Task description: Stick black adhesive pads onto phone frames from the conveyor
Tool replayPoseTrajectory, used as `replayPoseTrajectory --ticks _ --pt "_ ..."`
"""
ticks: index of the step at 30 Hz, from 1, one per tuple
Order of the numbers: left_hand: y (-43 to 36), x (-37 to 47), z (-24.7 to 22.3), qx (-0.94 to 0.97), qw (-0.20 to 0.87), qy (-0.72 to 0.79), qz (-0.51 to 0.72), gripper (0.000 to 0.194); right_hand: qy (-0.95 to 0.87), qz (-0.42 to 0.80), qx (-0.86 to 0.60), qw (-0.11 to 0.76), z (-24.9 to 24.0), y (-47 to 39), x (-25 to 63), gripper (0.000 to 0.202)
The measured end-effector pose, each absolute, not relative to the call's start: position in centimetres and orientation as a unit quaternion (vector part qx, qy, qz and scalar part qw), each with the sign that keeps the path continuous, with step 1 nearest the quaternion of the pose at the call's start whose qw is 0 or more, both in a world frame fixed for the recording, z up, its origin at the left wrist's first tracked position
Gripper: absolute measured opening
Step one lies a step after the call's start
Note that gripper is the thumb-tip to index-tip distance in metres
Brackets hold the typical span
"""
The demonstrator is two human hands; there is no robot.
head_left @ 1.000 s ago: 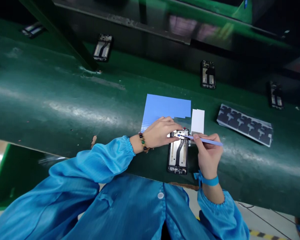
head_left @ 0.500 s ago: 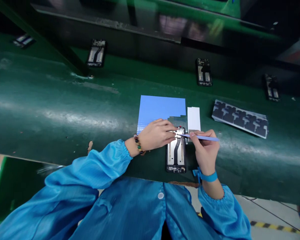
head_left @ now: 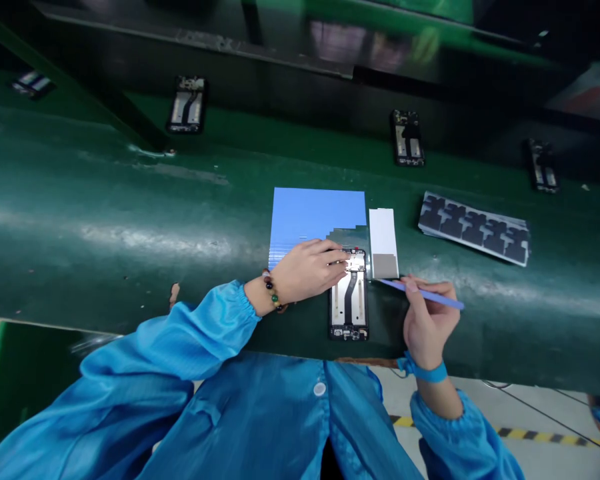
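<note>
An opened phone (head_left: 347, 303) lies upright in front of me, its silver inside crossed by a dark ribbon cable. My left hand (head_left: 310, 268) rests at the phone's upper left, palm down, fingers stretched over its top part; the thumb is hidden. Between the thumb and fingers of my right hand (head_left: 430, 320) are slim lilac tweezers (head_left: 437, 298). Their tip points left, just off the phone's right edge and below a white strip sheet (head_left: 383, 230) with a grey lower part (head_left: 384, 265). A blue sheet (head_left: 320, 207) lies behind my left hand.
A stack of sheets with dark cut-out shapes (head_left: 473, 227) lies to the right. More opened phones (head_left: 187, 105), (head_left: 407, 139), (head_left: 543, 165) lie along the back of the green bench (head_left: 155, 200). A green post (head_left: 115, 100) rises at the back left.
My right hand has moved right and toward me, drawing the tweezers' tip off the phone's upper part. My left hand stays on the phone. The whole view has shifted slightly.
</note>
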State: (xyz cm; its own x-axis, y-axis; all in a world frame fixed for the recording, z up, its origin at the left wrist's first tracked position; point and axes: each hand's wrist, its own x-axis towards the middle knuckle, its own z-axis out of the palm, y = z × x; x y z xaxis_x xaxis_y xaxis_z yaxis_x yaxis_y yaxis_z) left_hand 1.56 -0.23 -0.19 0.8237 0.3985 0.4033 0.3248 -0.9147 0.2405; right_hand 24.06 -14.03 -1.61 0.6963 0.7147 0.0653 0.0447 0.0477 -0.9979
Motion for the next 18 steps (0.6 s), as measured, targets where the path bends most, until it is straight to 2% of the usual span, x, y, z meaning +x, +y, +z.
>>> replayPoseTrajectory --ticks 7,13,18 --pt "-0.2 1.5 -0.6 0.951 0.057 0.180 0.244 0.018 -0.305 0.282 -0.624 0.662 -1.2 -10.5 26.6 0.039" --pt "-0.3 1.5 -0.5 0.947 0.062 0.181 0.258 0.018 -0.309 0.235 -0.621 0.681 0.2 -9.4 29.0 0.039" --pt "0.1 1.6 -0.5 0.946 0.093 0.171 0.259 0.018 -0.315 0.219 -0.627 0.678 -0.7 -8.4 30.1 0.038"
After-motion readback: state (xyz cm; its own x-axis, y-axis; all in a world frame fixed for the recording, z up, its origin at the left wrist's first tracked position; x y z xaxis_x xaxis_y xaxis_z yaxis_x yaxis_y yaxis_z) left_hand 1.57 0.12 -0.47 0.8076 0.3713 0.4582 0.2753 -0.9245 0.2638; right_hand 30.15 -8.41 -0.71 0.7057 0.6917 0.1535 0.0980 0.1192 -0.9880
